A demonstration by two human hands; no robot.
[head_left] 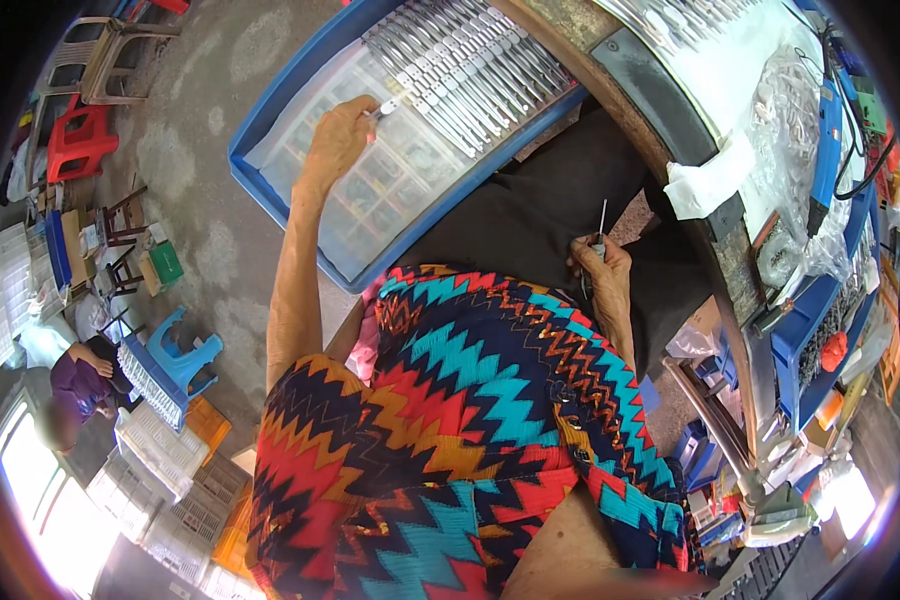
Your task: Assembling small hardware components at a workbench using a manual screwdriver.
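My left hand (342,140) reaches over a blue tray (242,165), its fingers closed on a slender metal piece (394,103). That piece lies at the edge of several rows of similar shiny metal pieces (480,80) in the tray's far right part. Below the hand, a translucent plastic sheet or lid (370,200) covers small compartments whose contents are blurred. Near my lap, my right hand (607,272) is closed around a small screwdriver (602,218), its thin shaft pointing up and away. The fingers hide most of the handle.
A workbench (660,150) curves along the right, holding more metal pieces, plastic bags (790,110) and a blue corded tool (825,160). Blue bins (795,350) stand beyond it. On the left floor are a red stool (82,140), a blue stool (185,345) and a seated person (80,385).
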